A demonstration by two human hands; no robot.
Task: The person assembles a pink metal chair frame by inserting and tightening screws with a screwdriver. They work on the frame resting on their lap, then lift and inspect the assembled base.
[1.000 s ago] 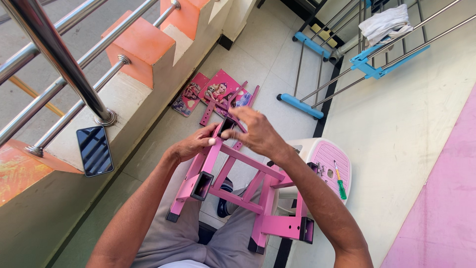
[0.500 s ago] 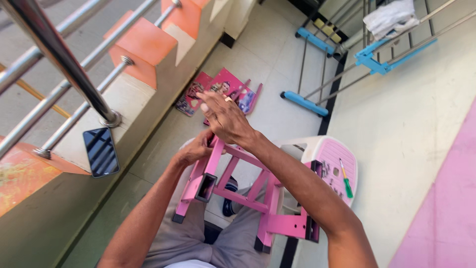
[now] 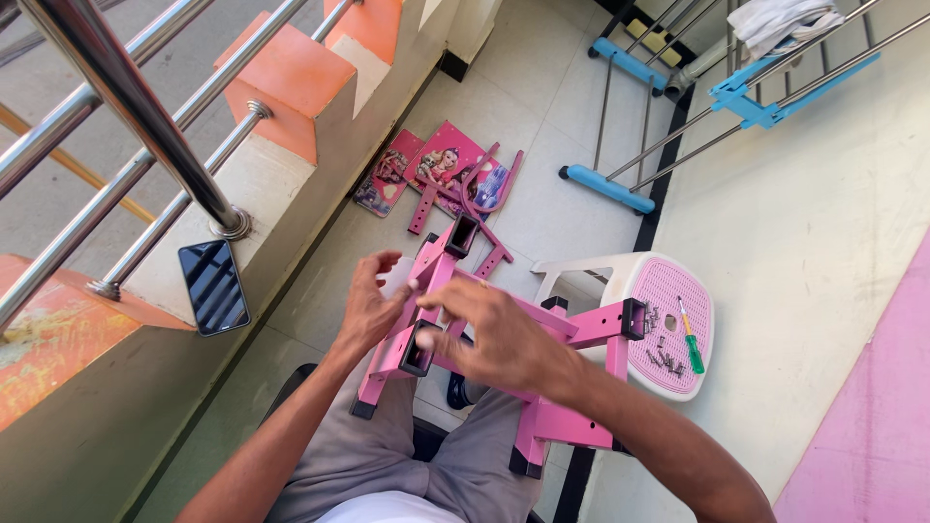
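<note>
Head view: pink metal frame on the lap, beside the white stool; left hand half-open, fingertips touching 1 tube; right hand fingers curled, gripping the frame's near end.

Frame on lap; stool right; screwdriver on stool; phone on ledge left.

Home balcony: steel railing, tiled floor, drying rack.
</note>
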